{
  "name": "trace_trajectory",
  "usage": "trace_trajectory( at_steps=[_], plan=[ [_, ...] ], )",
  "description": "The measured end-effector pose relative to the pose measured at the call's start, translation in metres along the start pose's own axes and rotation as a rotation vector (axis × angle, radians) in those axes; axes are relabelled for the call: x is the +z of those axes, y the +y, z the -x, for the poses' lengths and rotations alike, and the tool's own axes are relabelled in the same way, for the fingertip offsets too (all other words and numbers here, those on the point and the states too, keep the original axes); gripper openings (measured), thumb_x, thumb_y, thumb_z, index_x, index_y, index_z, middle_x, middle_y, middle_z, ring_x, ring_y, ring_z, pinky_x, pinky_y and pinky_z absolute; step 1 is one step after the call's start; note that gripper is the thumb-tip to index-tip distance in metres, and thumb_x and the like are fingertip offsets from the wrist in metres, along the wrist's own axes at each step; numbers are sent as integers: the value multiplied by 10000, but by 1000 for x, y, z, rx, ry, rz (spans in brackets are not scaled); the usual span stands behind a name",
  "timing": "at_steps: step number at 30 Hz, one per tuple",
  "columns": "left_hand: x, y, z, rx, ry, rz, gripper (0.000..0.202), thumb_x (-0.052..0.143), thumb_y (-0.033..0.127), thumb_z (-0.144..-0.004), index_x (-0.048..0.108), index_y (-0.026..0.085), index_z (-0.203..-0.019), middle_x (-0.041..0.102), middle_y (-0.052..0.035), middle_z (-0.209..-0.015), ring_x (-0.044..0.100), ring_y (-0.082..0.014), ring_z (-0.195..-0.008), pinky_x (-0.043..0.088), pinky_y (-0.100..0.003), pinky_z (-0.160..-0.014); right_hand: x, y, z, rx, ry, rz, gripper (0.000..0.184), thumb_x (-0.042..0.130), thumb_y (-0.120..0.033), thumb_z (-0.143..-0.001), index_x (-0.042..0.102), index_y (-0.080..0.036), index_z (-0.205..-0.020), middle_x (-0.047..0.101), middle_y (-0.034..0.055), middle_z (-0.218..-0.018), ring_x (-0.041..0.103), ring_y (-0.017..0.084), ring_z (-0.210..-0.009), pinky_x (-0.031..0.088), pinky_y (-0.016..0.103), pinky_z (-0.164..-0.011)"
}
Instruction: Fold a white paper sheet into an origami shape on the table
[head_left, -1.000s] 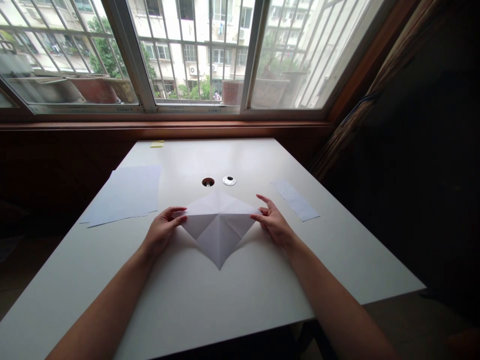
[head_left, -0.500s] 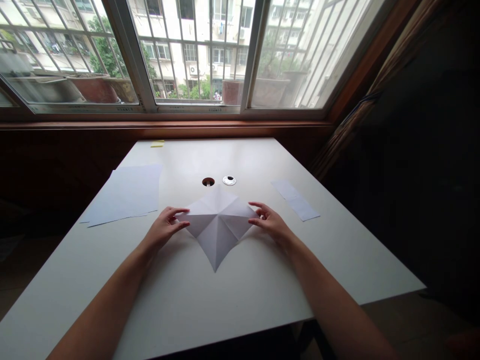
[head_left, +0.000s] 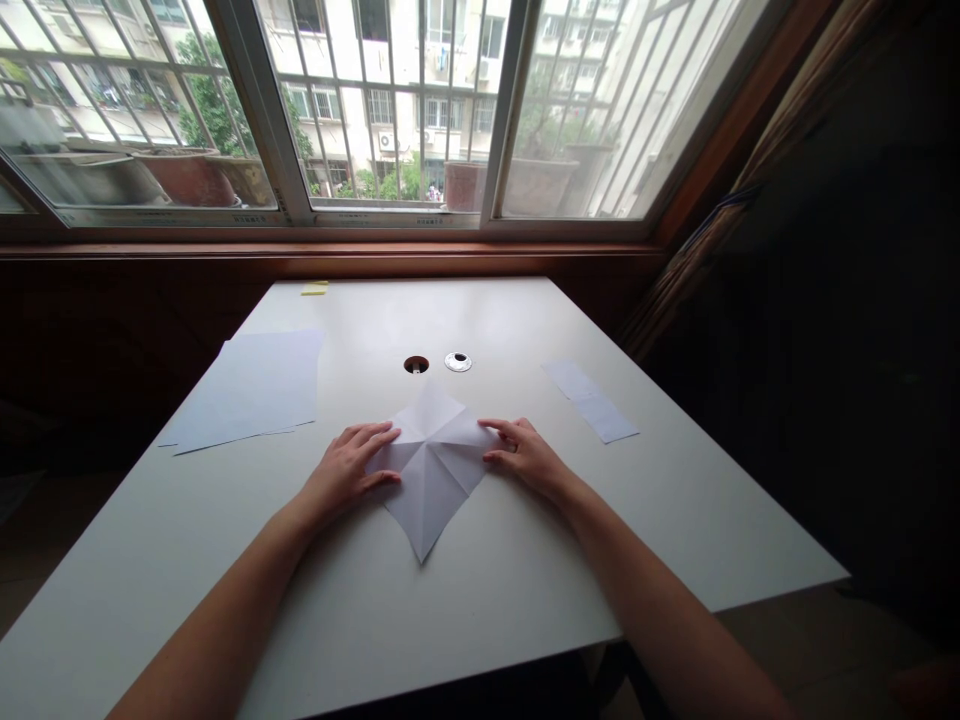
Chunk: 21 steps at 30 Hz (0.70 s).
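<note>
A creased white paper (head_left: pixel 429 470) lies on the white table (head_left: pixel 420 600), folded inward into a narrow diamond with its point toward me. My left hand (head_left: pixel 351 470) rests on the paper's left side, fingers stretched and pressing its edge down. On the right side, my right hand (head_left: pixel 525 455) does the same, fingertips on the paper's right edge. Both hands lie flat on the fold and hold nothing up.
A stack of white sheets (head_left: pixel 251 385) lies at the left. A paper strip (head_left: pixel 592 400) lies at the right. A round hole (head_left: pixel 416 364) and a metal grommet (head_left: pixel 458 361) sit behind the fold. A yellow slip (head_left: pixel 314 289) lies near the window sill.
Both hands have moved inward, pushing the paper's side corners together. The paper went from a wide raised shape to a narrower, flatter diamond, its near point closer to me.
</note>
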<state>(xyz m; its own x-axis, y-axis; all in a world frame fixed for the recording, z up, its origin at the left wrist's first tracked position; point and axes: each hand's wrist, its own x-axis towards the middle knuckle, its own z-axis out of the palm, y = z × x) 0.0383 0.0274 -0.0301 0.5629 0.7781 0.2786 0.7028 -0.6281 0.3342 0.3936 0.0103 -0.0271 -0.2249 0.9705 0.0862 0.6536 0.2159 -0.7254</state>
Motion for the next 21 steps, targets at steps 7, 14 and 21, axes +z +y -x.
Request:
trace_trajectory(
  at_steps=[7, 14, 21],
  plan=[
    [2, 4, 0, -6, -5, -47, 655, 589, 606, -869, 436, 326, -1441, 525, -60, -1408, 457, -292, -1259, 411, -476, -1050, 6, -14, 4, -115, -4, 305, 642, 692, -621, -773, 542, -385, -1351, 420, 58, -1443, 403, 297, -1274, 382, 482, -1086],
    [0, 9, 0, -9, -49, -83, 709, 599, 645, -839, 425, 327, -1448, 462, -50, -1482, 408, -305, -1285, 374, -495, -1070, 20, -28, 5, -258, -153, 442, 899, 600, -750, -758, 366, -295, -1498, 356, 63, -1559, 230, 307, -1455, 207, 505, -1188],
    [4, 16, -2, 20, -64, -90, 719, 567, 657, -853, 399, 326, -1469, 408, -73, -1521, 355, -321, -1356, 336, -503, -1098, 27, -32, 5, -304, -152, 443, 915, 543, -765, -787, 324, -263, -1520, 346, 89, -1564, 255, 313, -1453, 175, 523, -1198]
  ],
)
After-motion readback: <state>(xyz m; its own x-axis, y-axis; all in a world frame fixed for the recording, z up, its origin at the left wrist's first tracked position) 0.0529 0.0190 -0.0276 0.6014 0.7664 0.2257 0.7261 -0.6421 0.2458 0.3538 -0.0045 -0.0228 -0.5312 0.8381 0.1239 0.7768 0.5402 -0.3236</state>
